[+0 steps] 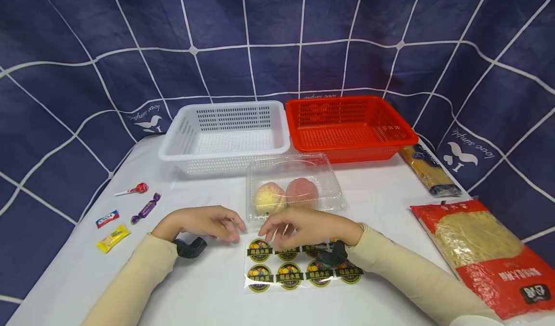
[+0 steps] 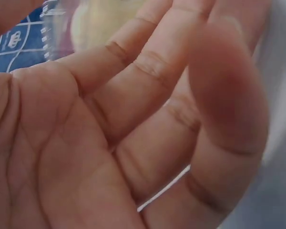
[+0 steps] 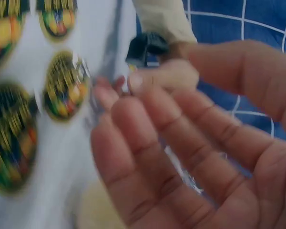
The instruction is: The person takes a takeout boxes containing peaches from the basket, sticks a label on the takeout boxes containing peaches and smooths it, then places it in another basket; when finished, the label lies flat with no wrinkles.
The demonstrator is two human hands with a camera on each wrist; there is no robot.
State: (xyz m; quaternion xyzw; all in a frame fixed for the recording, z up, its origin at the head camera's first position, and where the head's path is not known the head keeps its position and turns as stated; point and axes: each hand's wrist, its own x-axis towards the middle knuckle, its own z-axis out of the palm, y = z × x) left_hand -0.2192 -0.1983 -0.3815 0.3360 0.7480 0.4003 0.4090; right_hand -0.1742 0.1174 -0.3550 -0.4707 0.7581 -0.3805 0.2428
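A clear plastic box (image 1: 328, 181) stands in mid-table with a yellowish peach (image 1: 269, 197) and a pink peach (image 1: 302, 191) inside. Whether its lid is fastened I cannot tell. My right hand (image 1: 310, 226) hovers by the box's near edge, above a sheet of round fruit stickers (image 1: 289, 275). Its fingers are loosely bent, and in the right wrist view the palm (image 3: 238, 191) holds nothing. Left of the sheet, my left hand (image 1: 210, 222) has relaxed fingers turned towards the right hand. The left wrist view shows its bare palm (image 2: 62, 143).
Behind the box stand a white basket (image 1: 225, 158) and a red basket (image 1: 351, 148). At left lie a lollipop (image 1: 140, 188), a purple sweet (image 1: 146, 208), a blue-red sweet (image 1: 107, 218) and a yellow sweet (image 1: 113, 238). Two food packets, one yellowish (image 1: 429, 169) and one red (image 1: 490, 254), lie at right.
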